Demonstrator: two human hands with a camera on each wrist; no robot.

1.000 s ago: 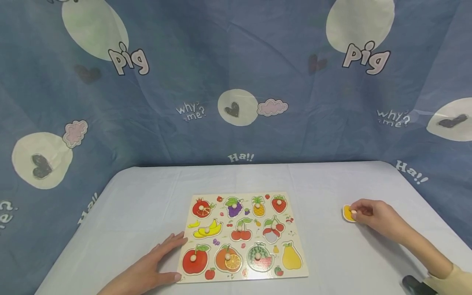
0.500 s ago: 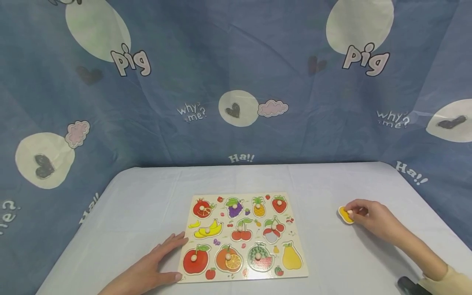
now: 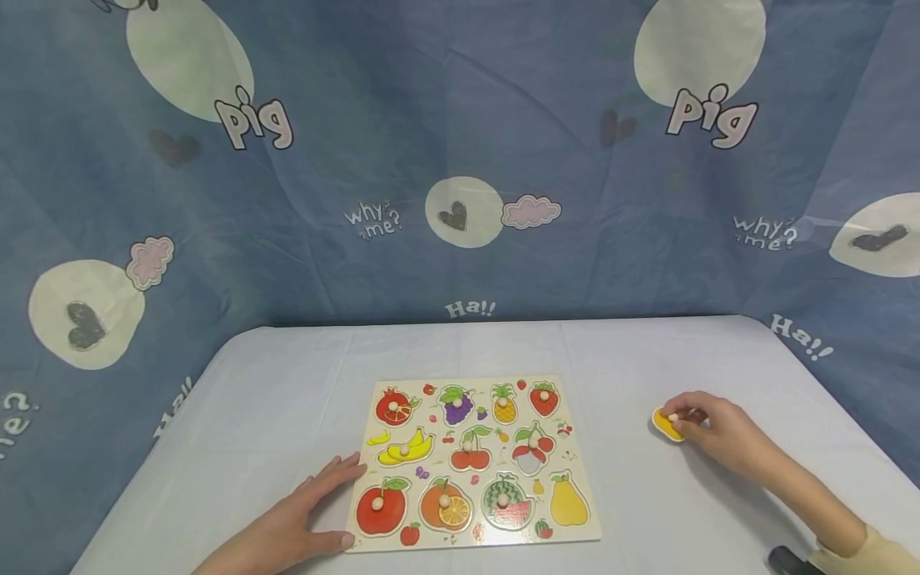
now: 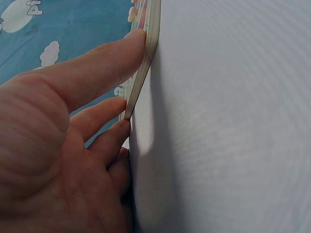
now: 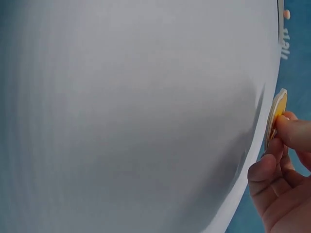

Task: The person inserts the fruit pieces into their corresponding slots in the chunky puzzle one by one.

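My right hand pinches a yellow puzzle piece by its small knob, off to the right of the board. In the right wrist view the piece stands on edge to the camera, with thumb and fingers at its face and the white tabletop beside it. A wooden fruit puzzle board lies flat in the middle. Most of its fruit pictures carry knobs; the yellow pear picture at its lower right shows none. Fingers and thumb extended, my left hand touches the board's left edge.
A white cloth covers the table. Behind it hangs a blue curtain printed with words and shapes. A dark strap or device sits at the right wrist, by a pale yellow sleeve.
My right hand has moved slightly left and toward me with the yellow puzzle piece, which has come nearer the board and turned a little. The left hand and the board stay put.
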